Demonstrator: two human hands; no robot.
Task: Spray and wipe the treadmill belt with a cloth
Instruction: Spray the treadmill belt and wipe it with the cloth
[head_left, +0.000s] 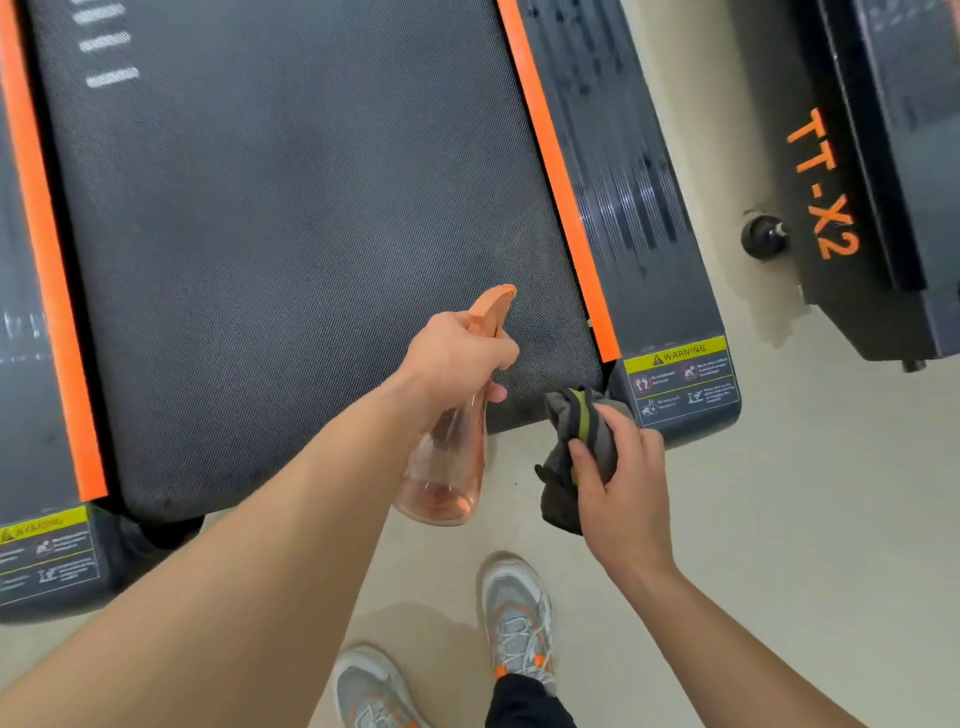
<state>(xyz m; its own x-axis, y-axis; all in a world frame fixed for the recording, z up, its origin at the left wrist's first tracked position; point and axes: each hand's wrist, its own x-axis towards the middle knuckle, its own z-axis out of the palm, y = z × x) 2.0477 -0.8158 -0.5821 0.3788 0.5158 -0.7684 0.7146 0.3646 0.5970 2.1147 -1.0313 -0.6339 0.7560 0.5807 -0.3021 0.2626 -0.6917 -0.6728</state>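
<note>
The dark textured treadmill belt (291, 218) fills the upper left, framed by orange side strips. My left hand (457, 358) grips a clear orange spray bottle (447, 467) by its neck, with the orange nozzle pointing up-right over the belt's rear right corner. My right hand (623, 483) holds a bunched grey cloth with a yellow-green edge (576, 431) just off the belt's back edge, beside the bottle.
The treadmill's right side rail (623, 208) carries a yellow warning label (680, 374). A second machine marked TT-X2 (852, 208) stands to the right across a strip of beige floor. My grey and orange sneakers (519, 618) stand behind the belt.
</note>
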